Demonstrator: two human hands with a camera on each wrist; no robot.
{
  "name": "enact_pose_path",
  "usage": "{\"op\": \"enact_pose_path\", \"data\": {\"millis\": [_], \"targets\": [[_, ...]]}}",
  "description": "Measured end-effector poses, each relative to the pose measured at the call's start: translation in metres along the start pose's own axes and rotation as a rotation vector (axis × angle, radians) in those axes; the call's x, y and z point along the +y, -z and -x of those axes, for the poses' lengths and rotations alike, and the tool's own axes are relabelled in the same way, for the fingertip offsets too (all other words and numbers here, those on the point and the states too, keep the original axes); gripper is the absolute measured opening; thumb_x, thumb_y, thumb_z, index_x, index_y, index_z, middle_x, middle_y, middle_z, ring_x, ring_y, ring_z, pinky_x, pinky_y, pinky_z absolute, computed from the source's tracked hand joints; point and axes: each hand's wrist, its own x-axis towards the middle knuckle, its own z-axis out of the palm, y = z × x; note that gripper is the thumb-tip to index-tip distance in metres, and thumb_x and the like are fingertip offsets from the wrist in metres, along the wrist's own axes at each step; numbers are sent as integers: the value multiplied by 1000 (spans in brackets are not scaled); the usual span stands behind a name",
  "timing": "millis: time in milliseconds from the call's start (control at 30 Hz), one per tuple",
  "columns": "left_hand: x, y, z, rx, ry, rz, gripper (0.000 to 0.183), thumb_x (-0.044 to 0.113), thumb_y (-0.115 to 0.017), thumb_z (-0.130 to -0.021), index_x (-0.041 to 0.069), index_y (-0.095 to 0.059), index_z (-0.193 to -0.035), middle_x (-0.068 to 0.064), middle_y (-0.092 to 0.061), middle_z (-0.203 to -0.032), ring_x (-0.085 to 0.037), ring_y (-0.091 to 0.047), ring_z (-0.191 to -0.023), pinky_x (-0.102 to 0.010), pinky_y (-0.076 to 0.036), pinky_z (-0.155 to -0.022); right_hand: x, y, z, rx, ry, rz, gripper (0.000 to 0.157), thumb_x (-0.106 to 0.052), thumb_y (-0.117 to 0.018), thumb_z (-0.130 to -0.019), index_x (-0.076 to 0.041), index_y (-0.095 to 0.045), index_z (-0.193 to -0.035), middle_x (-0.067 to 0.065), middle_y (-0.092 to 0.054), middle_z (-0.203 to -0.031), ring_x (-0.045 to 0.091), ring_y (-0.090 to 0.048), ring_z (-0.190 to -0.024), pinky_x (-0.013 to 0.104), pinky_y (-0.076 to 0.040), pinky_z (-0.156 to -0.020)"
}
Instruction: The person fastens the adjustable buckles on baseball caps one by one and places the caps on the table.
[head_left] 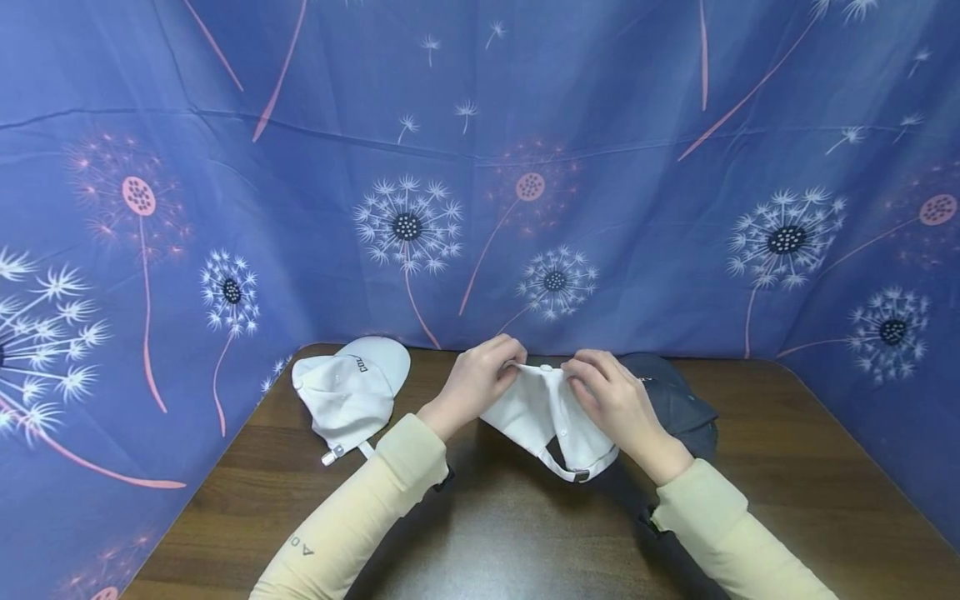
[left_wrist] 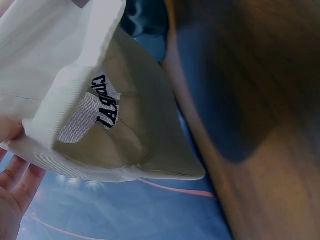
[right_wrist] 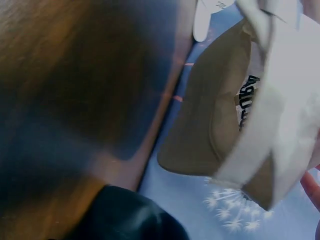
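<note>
A white baseball cap (head_left: 551, 417) is held up over the table between both hands, its back strap and metal buckle (head_left: 579, 477) hanging lowest. My left hand (head_left: 480, 379) pinches the crown on its left side, beside the top button. On the crown's other side my right hand (head_left: 621, 408) grips the fabric with thumb and fingers. The cap's underside (left_wrist: 142, 115), with dark lettering showing inside, faces the left wrist camera. Fingers (left_wrist: 25, 182) of the left hand lie along the cap's edge there. In the right wrist view, the strap (right_wrist: 255, 130) crosses in front of the opening.
Another white cap (head_left: 348, 396) lies on the left of the brown wooden table (head_left: 495, 550), its strap toward me. A dark cap (head_left: 671, 404) sits behind the right hand. A blue dandelion-print cloth (head_left: 480, 242) hangs along the table's back and sides.
</note>
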Motion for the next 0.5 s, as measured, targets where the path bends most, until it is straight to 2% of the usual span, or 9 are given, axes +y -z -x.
{"op": "enact_pose_path", "data": {"millis": [167,333,500], "targets": [[-5,-12,8,-46,23,-8,24,-3,-67,-77,17,-56,-84,8,-58,-85,-6,-53,-68,-24,-44,-55,5,-10,13,-45,13,25,12,-10,-57,-88,-9,-66,-96,10,-62,-100,25,-63,-88,36,-52,-73],[-8,-23,15,-78,33,-4,26,-3,-68,-75,18,-55,-83,9,-57,-85,-6,-52,-69,-24,-44,-56,8,-16,24,-55,56,41,23,-20,-47,-98,-10,-66,-94,10,-62,-99,24,-63,-82,36,-52,-68],[-11,-32,19,-108,37,-12,26,-2,-68,-75,19,-54,-80,10,-57,-83,-5,-51,-69,-23,-44,-57,11,-19,33,-78,85,29,25,-22,-43,-101,-10,-65,-95,8,-63,-98,24,-63,-81,38,-53,-70]]}}
